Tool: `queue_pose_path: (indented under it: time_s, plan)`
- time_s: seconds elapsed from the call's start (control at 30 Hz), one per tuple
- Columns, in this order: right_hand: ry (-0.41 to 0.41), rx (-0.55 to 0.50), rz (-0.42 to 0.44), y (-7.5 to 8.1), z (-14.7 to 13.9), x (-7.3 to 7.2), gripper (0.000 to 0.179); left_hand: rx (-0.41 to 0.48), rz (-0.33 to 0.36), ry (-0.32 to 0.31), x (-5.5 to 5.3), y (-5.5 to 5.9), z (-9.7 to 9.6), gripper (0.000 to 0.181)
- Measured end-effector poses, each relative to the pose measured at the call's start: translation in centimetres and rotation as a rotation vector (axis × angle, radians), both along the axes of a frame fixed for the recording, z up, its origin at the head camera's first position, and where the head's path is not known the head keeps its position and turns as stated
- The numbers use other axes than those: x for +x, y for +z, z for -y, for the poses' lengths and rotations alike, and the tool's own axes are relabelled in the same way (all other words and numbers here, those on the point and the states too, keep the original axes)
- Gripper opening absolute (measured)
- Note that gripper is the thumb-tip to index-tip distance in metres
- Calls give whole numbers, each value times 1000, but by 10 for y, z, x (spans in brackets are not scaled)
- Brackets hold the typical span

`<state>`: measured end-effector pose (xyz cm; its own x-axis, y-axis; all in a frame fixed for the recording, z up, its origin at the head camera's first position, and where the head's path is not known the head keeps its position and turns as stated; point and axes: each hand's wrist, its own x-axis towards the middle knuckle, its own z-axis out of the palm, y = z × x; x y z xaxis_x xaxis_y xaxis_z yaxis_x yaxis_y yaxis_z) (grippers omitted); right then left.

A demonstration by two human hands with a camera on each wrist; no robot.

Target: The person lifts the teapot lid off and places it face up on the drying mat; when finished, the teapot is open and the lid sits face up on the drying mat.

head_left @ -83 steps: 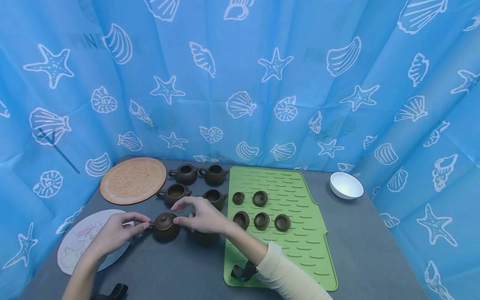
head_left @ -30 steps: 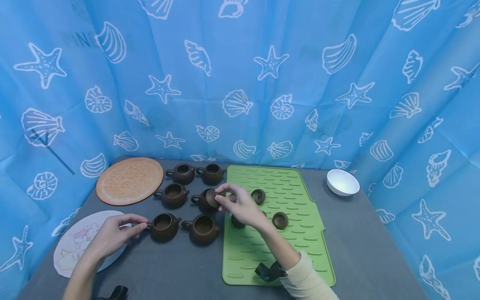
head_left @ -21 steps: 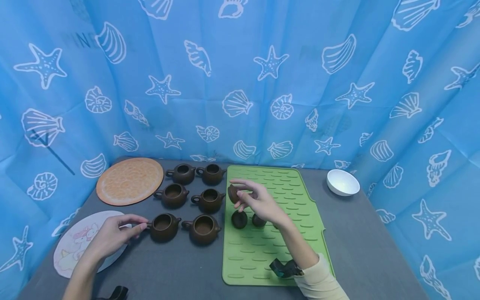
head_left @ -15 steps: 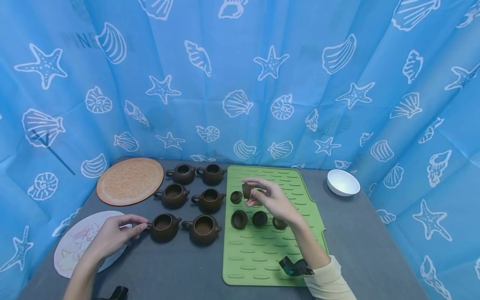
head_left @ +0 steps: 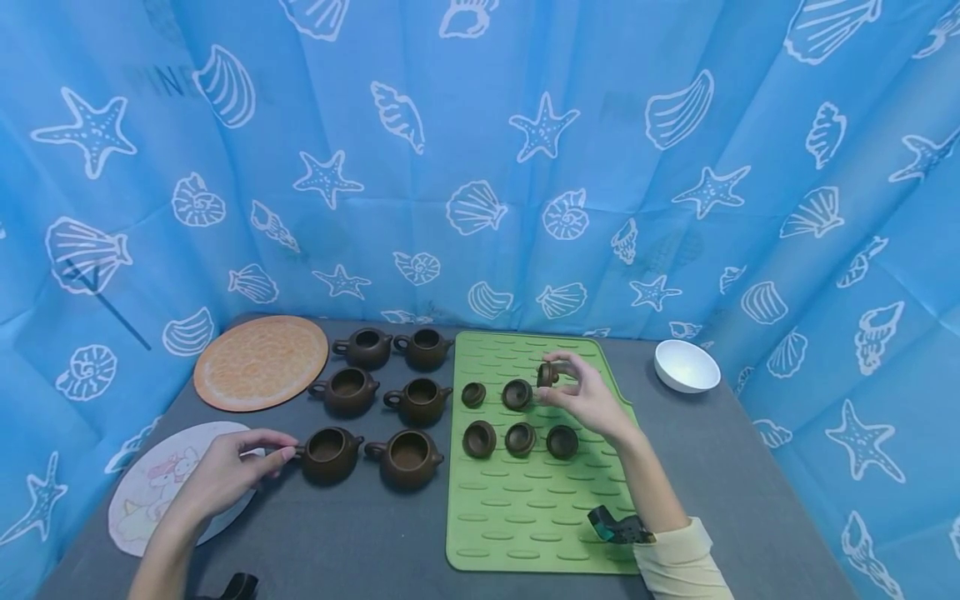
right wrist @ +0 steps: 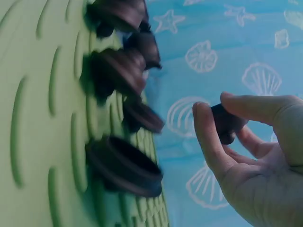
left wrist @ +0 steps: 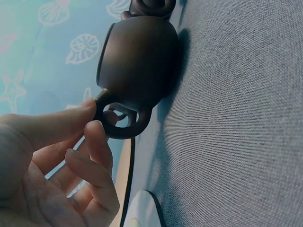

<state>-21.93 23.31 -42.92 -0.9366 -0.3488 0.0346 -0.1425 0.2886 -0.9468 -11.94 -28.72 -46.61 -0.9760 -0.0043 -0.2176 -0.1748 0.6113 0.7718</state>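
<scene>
My left hand [head_left: 238, 468] pinches the looped handle of a dark brown teapot [head_left: 330, 455], which stands lidless on the grey cloth. The left wrist view shows thumb and fingertips on that handle [left wrist: 122, 132]. Over the back right of the green mat, my right hand [head_left: 588, 400] holds a small brown teapot lid [head_left: 547, 375] between thumb and fingers, raised above the mat in the right wrist view. Several more lids lie on the mat, most with their hollow side up, among them a near right lid [head_left: 562, 442] and a back middle lid [head_left: 517, 395].
Several other lidless teapots stand in two columns, one of them a front right teapot [head_left: 406, 460]. At left lie an orange round mat [head_left: 261, 363] and a white round mat [head_left: 142, 500]. The green mat [head_left: 540, 533] is central; a white bowl [head_left: 686, 367] sits back right.
The left teapot's lid has come off in my right hand. That hand has carried it rightward from the teapots across the green mat. My left hand stays on the handle.
</scene>
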Motion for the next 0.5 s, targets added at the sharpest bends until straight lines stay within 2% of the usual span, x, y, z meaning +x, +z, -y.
queue_pose_path:
  time_s: [0.2, 0.5]
  plan:
    - [2, 23, 11, -17, -15, -10, 55, 4, 9, 3, 0, 0, 0, 36]
    - [-14, 90, 48, -36, -27, -20, 59, 1, 3, 5, 0, -1, 0, 38]
